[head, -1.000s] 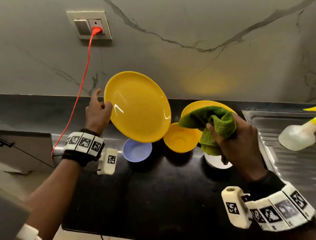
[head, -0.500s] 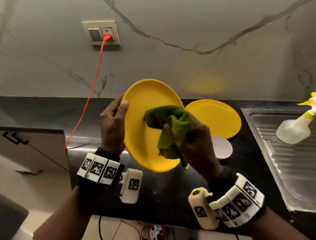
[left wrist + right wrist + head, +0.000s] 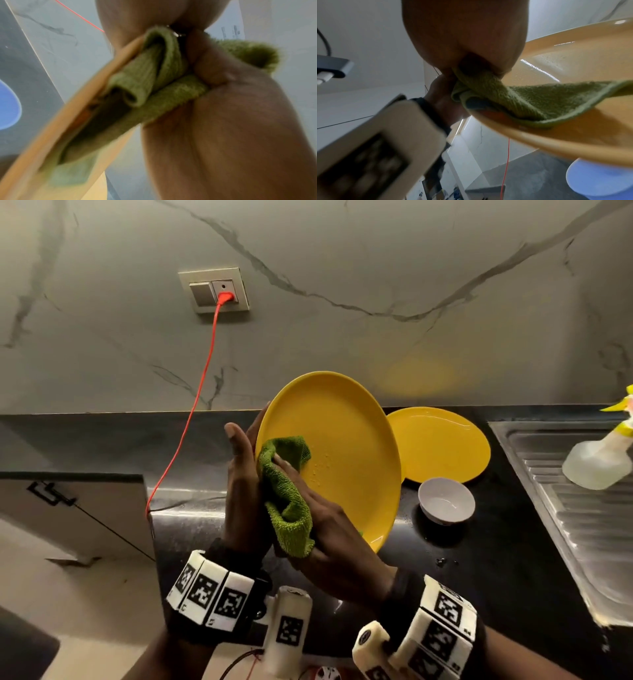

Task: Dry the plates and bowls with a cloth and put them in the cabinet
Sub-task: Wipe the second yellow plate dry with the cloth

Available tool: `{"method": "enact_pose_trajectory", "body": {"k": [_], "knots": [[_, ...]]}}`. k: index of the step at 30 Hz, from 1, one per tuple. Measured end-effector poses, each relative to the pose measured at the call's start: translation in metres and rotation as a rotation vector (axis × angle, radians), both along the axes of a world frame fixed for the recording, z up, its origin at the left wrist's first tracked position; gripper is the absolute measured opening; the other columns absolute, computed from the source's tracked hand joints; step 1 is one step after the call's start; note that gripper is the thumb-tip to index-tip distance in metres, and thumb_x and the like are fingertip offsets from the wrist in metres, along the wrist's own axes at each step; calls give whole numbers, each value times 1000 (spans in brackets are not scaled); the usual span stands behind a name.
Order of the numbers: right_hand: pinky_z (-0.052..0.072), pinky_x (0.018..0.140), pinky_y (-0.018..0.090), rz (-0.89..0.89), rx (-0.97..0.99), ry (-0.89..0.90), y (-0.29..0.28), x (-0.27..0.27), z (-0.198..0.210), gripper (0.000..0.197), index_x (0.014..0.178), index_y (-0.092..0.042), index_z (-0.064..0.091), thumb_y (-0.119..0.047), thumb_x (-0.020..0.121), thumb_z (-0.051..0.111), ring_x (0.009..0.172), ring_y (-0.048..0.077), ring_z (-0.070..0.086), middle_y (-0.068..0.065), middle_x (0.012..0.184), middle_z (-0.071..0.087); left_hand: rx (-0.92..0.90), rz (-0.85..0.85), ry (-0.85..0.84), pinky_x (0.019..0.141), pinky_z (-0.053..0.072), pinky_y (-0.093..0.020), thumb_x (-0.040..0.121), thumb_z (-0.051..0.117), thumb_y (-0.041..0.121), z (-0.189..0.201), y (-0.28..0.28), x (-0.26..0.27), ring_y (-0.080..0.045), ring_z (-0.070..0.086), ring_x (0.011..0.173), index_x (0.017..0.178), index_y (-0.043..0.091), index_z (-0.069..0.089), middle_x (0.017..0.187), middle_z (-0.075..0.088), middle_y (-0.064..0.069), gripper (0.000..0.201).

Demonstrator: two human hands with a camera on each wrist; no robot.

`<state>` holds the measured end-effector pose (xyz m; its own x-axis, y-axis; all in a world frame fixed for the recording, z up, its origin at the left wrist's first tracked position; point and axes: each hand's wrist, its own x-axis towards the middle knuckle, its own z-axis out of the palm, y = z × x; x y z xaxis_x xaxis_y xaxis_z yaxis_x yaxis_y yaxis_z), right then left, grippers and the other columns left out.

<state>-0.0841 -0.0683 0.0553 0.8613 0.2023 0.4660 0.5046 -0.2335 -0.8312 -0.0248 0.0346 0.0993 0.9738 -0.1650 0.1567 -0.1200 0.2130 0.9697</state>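
— What are your hands doing?
— My left hand (image 3: 241,491) grips a tilted yellow plate (image 3: 346,453) by its rim, above the counter's (image 3: 496,570) front edge. My right hand (image 3: 329,529) presses a green cloth (image 3: 286,494), bunched in its fingers, against the plate.

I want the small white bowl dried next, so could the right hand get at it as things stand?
Probably yes, once freed. The white bowl sits in the open on the counter, just right of the held plate, with nothing over it. But the right hand is busy pressing the green cloth against that plate.
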Motion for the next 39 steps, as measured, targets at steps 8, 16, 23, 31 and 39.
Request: {"method": "enact_pose_trajectory", "body": {"k": [8, 16, 23, 31, 39], "knots": [[39, 84, 21, -182, 71, 40, -21, 21, 19, 28, 115, 6, 59, -19, 101, 55, 91, 24, 62, 28, 113, 62, 38, -88, -130, 103, 49, -39, 99, 16, 54, -5, -9, -5, -20, 59, 126, 143, 19, 45, 136, 62, -4, 64], [51, 94, 40, -224, 163, -128, -22, 7, 20, 35, 126, -3, 61, -9, 91, 60, 114, 21, 61, 9, 123, 64, 76, -99, -146, 81, 57, -26, 87, 17, 58, 4, -21, -10, -9, 69, 102, 121, 45, 53, 107, 72, 14, 52], [53, 78, 45, -442, 258, -102, -42, 42, 40, 27, 113, -15, 58, -14, 88, 67, 94, 23, 63, 9, 105, 63, 113, -223, -132, 100, 52, -39, 81, 34, 83, -6, -26, -13, -17, 57, 129, 145, 39, 40, 142, 57, 3, 78], [47, 88, 38, -234, 166, -10, -25, 3, 46, 62, 121, 11, 58, -36, 81, 54, 112, 30, 54, 15, 126, 56, 235, -104, -72, 109, 43, -50, 80, 27, 82, -23, -25, -2, -6, 43, 138, 145, 38, 40, 147, 50, 12, 79], [53, 74, 46, -484, 270, -140, -48, 29, 37, 19, 103, -10, 64, -6, 85, 70, 86, 24, 65, 9, 95, 68, 167, -159, -274, 82, 57, -33, 83, 44, 79, -8, -30, -20, -22, 66, 107, 128, 15, 47, 118, 63, -8, 78]]}}
